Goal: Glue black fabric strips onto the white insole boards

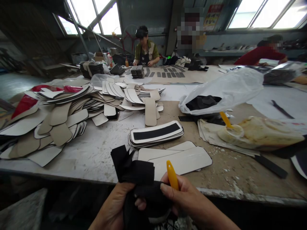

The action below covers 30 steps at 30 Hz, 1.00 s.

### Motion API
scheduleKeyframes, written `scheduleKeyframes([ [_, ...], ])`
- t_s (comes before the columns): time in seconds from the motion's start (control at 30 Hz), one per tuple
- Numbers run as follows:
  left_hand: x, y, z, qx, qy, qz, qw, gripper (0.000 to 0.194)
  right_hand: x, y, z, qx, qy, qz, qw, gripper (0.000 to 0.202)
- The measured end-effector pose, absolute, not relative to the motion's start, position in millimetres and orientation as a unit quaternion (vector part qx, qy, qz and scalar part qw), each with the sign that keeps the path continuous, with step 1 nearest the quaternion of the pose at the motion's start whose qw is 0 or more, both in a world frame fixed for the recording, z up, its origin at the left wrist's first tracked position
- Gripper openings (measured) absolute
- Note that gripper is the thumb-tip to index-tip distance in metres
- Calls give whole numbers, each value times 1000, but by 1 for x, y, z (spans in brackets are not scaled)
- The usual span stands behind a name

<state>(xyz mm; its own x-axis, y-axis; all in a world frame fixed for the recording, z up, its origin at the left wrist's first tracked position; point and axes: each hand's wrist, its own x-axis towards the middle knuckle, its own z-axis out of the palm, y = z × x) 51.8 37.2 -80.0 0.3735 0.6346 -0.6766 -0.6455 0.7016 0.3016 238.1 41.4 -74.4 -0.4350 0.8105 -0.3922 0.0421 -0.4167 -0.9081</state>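
Observation:
At the table's front edge my left hand point(121, 199) is closed on a bunch of black fabric strips point(141, 171), whose loose ends stick up. My right hand point(184, 193) grips a yellow-handled brush point(172, 175), handle end up; its working end is mostly hidden below. The right thumb and fingers also pinch part of the black fabric. Just beyond lie a few pale, rounded panels point(182, 158) overlapping each other. Behind them is a neat stack of white panels point(155, 132), the top one bearing a black strip along its middle.
Large heaps of beige and white panels point(59, 115) cover the left. On the right, a glue-stained container point(236, 131) holds another yellow handle point(225, 119), beside a clear plastic bag point(227, 84) with black material inside. A co-worker point(146, 51) sits across the table; another person point(261, 52) leans over at right.

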Motion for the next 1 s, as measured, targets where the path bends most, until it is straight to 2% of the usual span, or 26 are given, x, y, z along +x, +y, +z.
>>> scheduleKeyframes([
  [0.07, 48, 33, -83, 70, 425, 379, 819, 29, 246, 46, -69, -472, -490, 683, 267, 44],
  [0.17, 43, 23, -83, 216, 452, 361, 787, 22, 261, 51, -64, -488, -539, 636, 259, 35],
  [0.3, 34, 29, -86, 355, 553, 408, 634, 25, 283, 51, -71, -537, -599, 535, 258, 26],
  [0.4, 26, 52, -91, 392, 597, 435, 549, 30, 301, 52, -81, -601, -604, 455, 260, 26],
  [0.47, 24, 65, -95, 415, 628, 446, 484, 26, 312, 54, -87, -638, -607, 394, 264, 28],
  [0.53, 27, 69, -97, 412, 640, 428, 488, 16, 323, 57, -91, -668, -617, 328, 256, 31],
  [0.6, 36, 66, -97, 387, 627, 391, 552, 5, 334, 61, -95, -696, -630, 254, 234, 34],
  [0.73, 63, 61, -95, 354, 602, 341, 629, 25, 351, 71, -99, -731, -655, 78, 175, 30],
  [0.87, 85, 75, -98, 338, 669, 346, 564, 23, 359, 82, -101, -724, -675, -63, 127, 24],
  [1.0, 97, 85, -103, 387, 708, 339, 484, 28, 360, 90, -101, -719, -682, -98, 95, 19],
])
